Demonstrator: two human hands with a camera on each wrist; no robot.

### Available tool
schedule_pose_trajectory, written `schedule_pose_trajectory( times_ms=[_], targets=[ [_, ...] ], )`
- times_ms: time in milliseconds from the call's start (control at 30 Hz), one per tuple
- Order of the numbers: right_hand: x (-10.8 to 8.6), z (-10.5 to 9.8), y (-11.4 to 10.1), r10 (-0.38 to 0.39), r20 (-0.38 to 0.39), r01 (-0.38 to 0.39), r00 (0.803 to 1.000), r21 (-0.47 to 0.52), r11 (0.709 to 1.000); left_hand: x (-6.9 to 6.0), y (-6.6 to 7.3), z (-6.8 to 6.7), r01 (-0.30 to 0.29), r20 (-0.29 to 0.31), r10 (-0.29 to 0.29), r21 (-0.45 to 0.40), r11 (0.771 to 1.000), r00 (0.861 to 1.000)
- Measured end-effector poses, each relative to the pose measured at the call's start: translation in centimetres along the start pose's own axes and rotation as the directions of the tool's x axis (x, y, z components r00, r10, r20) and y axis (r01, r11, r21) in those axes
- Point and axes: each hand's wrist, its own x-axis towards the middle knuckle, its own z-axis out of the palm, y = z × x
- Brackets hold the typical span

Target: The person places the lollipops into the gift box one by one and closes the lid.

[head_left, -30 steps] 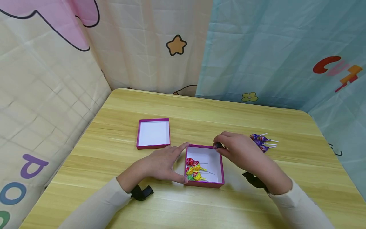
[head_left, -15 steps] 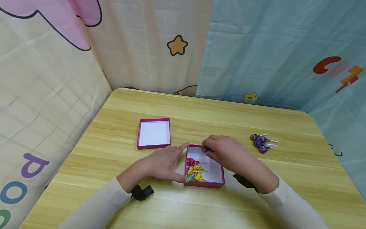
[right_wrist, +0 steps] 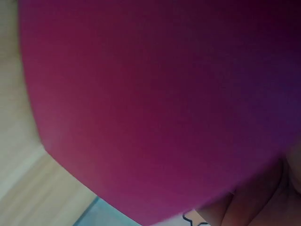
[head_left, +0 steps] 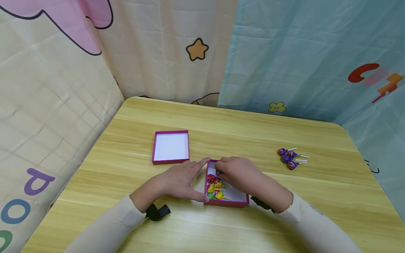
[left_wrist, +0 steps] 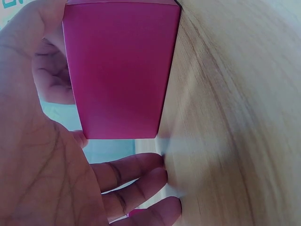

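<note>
A square magenta box with a white inside stands before me, holding several lollipops in red, yellow and green wrappers along its left side. My left hand spans that side, thumb at the near corner and forefinger at the far one. In the left wrist view the other fingers stretch out over the table beside the box's side wall. Inside the box's far part, my right hand pinches a dark-wrapped lollipop, its stick hidden. Much of the right wrist view is box wall.
Several purple-wrapped lollipops lie in a cluster on the wooden table, right of the box. A matching shallow magenta lid, inside up, lies behind the left hand. Printed curtains hang behind the table.
My right hand has carried the dark lollipop leftward from over the box's far right corner down into its far left part. My left hand has stayed at the box's left side.
</note>
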Motion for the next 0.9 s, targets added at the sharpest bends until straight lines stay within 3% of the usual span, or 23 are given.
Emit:
schedule_pose_trajectory(
  times_ms=[200, 533, 900],
  targets=[
    [0.5, 1.0, -0.2, 0.026, 0.032, -0.024, 0.999, -0.065, 0.998, 0.0, 0.0, 0.0, 0.002, 0.005, -0.002, -0.004, 1.000, 1.000],
    [0.6, 1.9, 0.1, -0.016, -0.013, 0.013, 1.000, -0.156, 0.988, 0.0, 0.0, 0.0, 0.003, 0.004, -0.003, -0.003, 1.000, 1.000],
    [-0.2, 1.4, 0.3, 0.077, 0.023, -0.076, 0.997, -0.023, 0.997, 0.0, 0.0, 0.0, -0.009, -0.001, 0.009, -0.001, 1.000, 1.000]
  ],
)
